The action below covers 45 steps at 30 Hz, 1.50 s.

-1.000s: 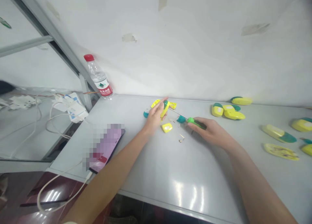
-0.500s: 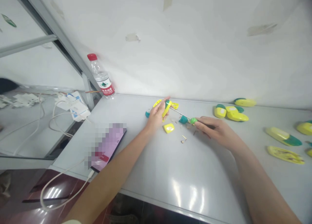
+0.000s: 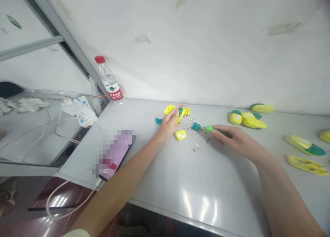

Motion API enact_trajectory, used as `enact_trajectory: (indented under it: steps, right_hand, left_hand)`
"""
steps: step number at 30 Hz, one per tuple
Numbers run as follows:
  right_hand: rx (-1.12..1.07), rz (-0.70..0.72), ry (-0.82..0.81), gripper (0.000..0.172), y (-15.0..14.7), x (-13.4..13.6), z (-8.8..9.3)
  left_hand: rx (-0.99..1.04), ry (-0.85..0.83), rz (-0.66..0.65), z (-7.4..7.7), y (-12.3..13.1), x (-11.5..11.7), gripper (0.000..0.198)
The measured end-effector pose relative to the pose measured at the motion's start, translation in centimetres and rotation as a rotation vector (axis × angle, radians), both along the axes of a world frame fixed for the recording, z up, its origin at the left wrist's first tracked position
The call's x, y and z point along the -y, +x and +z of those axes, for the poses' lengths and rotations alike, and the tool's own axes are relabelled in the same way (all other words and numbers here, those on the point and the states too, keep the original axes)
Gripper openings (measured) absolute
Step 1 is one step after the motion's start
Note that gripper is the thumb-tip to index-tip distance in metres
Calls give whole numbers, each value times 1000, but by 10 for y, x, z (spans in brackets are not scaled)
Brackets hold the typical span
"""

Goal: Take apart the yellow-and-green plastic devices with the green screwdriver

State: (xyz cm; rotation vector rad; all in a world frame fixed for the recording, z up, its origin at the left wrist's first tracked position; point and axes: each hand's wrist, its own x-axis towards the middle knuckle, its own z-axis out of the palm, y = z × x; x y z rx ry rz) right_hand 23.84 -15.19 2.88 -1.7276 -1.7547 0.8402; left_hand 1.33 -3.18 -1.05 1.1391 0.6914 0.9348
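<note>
My left hand is closed round a small yellow-and-green plastic casing, tilted up off the table. In my right hand is a screwdriver with a green handle, its long metal shaft pointing left. The tip meets the casing, though the exact contact spot is too small to make out. Around the hands lie a yellow shell piece, a teal cap, another teal piece, an open yellow shell half, and small metal bits.
More yellow-and-green casings lie at the right, with an open yellow half nearer me. A water bottle stands against the wall. The phone at left has a white cable looping past the table edge.
The view has shifted slightly, so everything sits a little further right. Both hands keep their holds, with the screwdriver still against the casing.
</note>
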Motion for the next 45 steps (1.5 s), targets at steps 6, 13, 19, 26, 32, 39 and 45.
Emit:
enact_trajectory:
  steps: [6, 13, 19, 26, 32, 39, 45]
  right_hand:
    - [47, -130, 220, 46, -5, -4, -8]
    - [63, -70, 119, 47, -3, -1, -7]
    - [38, -127, 188, 44, -2, -2, -10]
    - [35, -9, 30, 52, -2, -1, -5]
    - [127, -214, 282, 45, -5, -5, -16]
    - [80, -14, 46, 52, -5, -4, -9]
    - [97, -141, 187, 44, -4, -3, -6]
  left_hand:
    - [11, -44, 47, 6, 0, 0, 52]
    - [18, -21, 42, 3, 0, -1, 53]
    - [-20, -31, 46, 0, 0, 0, 54]
    - [-4, -24, 36, 2, 1, 2, 55]
    - [10, -10, 63, 3, 2, 2, 54]
    - [-87, 44, 65, 3, 1, 3, 56]
    - [-51, 13, 46, 4, 3, 3, 61]
